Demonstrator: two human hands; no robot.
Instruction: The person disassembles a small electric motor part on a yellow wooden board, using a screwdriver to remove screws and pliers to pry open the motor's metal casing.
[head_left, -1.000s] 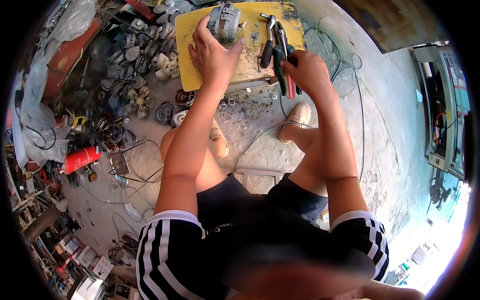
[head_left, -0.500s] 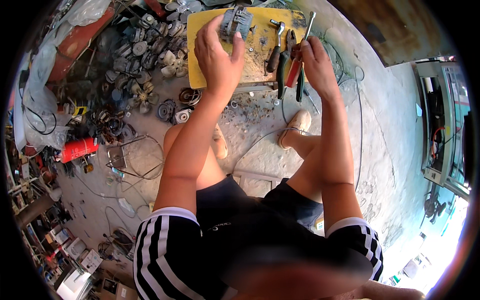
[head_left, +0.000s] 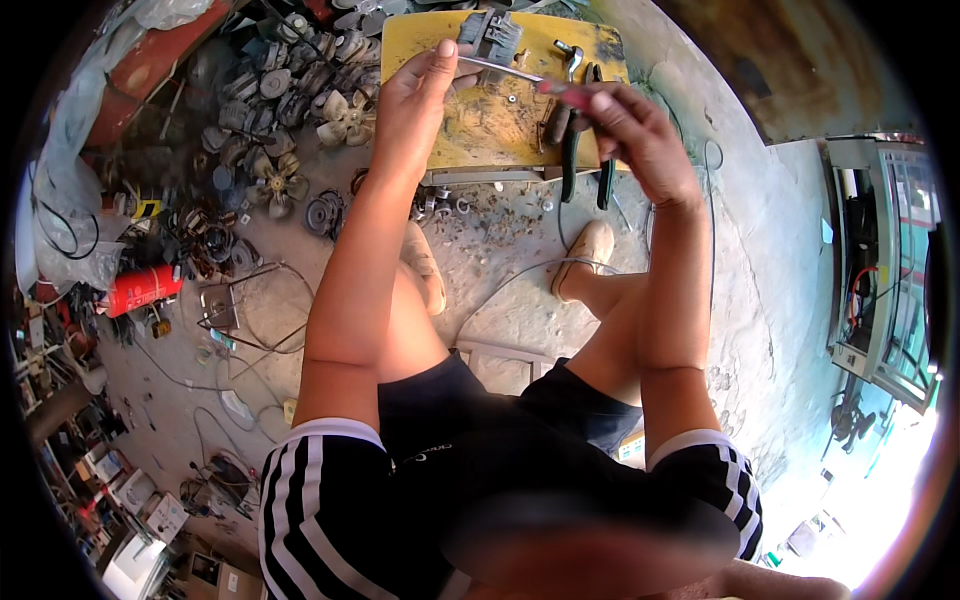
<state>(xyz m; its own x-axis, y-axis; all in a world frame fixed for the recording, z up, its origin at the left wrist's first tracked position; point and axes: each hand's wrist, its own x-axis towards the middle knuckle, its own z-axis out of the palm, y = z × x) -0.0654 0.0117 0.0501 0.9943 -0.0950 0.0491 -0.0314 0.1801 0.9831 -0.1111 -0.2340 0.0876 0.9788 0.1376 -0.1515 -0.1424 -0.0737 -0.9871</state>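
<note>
Your right hand (head_left: 645, 140) clamps the red-handled screwdriver (head_left: 567, 93), shaft toward ten o'clock; whether your left hand (head_left: 412, 115) pinches its tip, I can't tell. The grey motor (head_left: 490, 36) sits by the yellow tabletop's (head_left: 470, 135) twelve-o'clock edge, open room toward seven.

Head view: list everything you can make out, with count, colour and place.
Table: one, yellow, top centre.
Motor: one, grey, table's far side.
Screwdriver: one, red-handled, over table.
Ratchet: one, silver-headed, on table.
Pliers: one pair, green-handled, table's near edge.
Scrap parts: uncountable, mostly grey, floor left.
Cylinder: one, red, floor left.
Plastic: one sheet, clear, far left.
Cabinet: one, grey, far right.
Shoes: two, tan, person's feet.
Left hand: one, bare, by screwdriver tip.
Right hand: one, bare, on screwdriver.
</note>
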